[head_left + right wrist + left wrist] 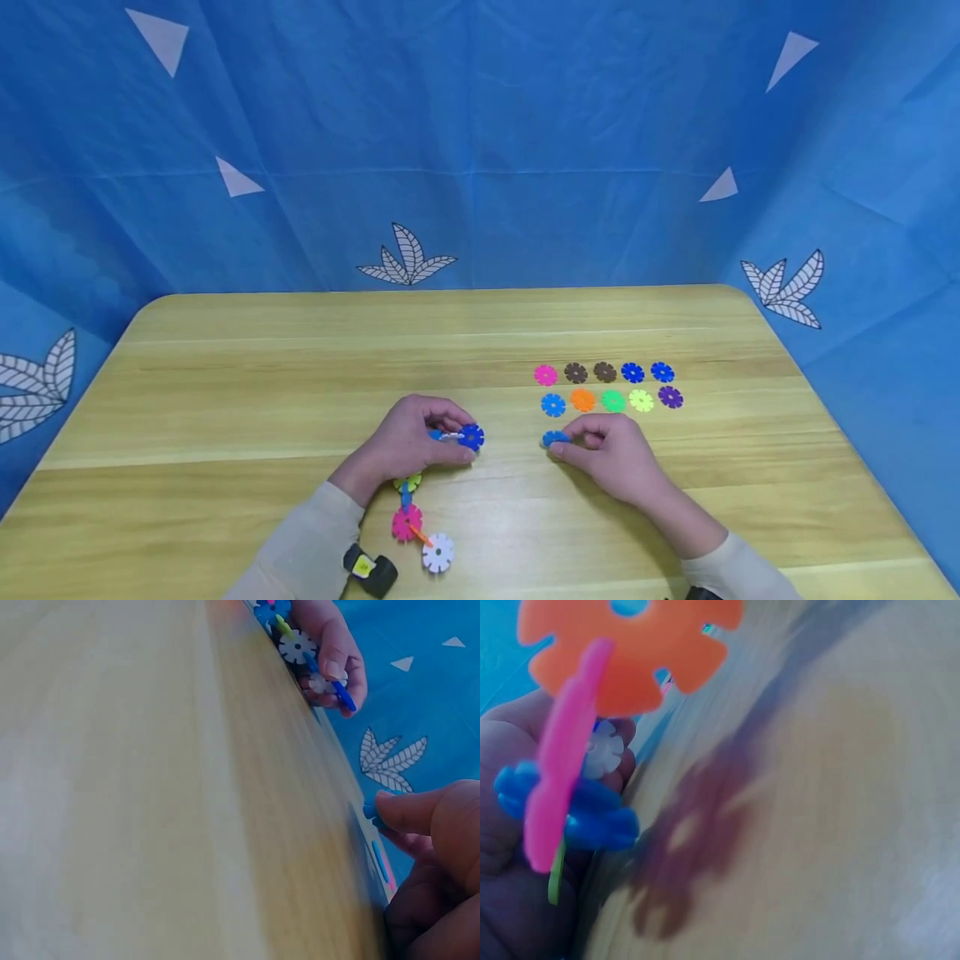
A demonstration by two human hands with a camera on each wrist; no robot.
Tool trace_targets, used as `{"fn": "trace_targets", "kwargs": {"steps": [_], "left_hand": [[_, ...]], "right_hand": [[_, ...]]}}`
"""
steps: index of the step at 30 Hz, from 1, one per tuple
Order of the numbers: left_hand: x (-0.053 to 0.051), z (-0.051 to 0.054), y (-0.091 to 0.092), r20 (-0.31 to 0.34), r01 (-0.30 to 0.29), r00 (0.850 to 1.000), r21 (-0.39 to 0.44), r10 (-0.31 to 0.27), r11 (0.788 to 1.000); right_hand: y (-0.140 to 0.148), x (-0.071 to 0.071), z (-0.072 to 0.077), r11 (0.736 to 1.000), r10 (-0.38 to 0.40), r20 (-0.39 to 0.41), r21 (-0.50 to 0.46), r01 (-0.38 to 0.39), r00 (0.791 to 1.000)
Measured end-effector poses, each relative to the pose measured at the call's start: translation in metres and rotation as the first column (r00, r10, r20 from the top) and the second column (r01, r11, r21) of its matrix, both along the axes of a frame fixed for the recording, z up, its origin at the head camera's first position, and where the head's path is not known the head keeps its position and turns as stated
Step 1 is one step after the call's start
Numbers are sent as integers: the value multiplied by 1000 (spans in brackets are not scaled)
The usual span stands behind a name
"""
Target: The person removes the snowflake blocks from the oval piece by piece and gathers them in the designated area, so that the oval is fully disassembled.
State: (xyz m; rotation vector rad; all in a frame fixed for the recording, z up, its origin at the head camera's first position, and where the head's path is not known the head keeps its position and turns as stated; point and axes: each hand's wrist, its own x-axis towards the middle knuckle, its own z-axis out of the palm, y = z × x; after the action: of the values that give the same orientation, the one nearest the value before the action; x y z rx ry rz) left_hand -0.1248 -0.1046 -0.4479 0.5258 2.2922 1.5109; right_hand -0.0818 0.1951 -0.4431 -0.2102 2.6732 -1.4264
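My left hand [412,437] holds one end of a chain of notched plastic discs joined edge to edge. Its dark blue disc [472,437] sticks out at the fingertips, joined to a white disc [324,684]. The chain trails below the wrist through a pink disc [407,523] and an orange disc [630,652] to a white end disc [438,553]; the palm hides some of it. Between thumb and fingers, my right hand [615,458] pinches a loose light blue disc [555,437], apart from the chain.
Two rows of loose discs lie at the right, beyond my right hand. Among them are a pink disc [546,375], an orange disc [582,400] and a purple disc [671,397]. A blue curtain [480,150] hangs behind the wooden table [262,375].
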Motion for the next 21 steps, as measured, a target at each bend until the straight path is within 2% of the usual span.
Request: {"fn": "trace_targets", "kwargs": {"steps": [4,14,21], "left_hand": [[0,0,0,-1,-1,1000,3,1,1000],[0,-1,-1,0,4,1000,15,-4,1000],[-1,-3,-4,-20,42,999,48,-42,998]], "right_hand": [[2,0,-1,1000,-11,2,18,11,1000],[0,-1,-5,992,-96,-69,70,101,993],[-1,-1,-6,991,-110,-79,71,115,991]]}}
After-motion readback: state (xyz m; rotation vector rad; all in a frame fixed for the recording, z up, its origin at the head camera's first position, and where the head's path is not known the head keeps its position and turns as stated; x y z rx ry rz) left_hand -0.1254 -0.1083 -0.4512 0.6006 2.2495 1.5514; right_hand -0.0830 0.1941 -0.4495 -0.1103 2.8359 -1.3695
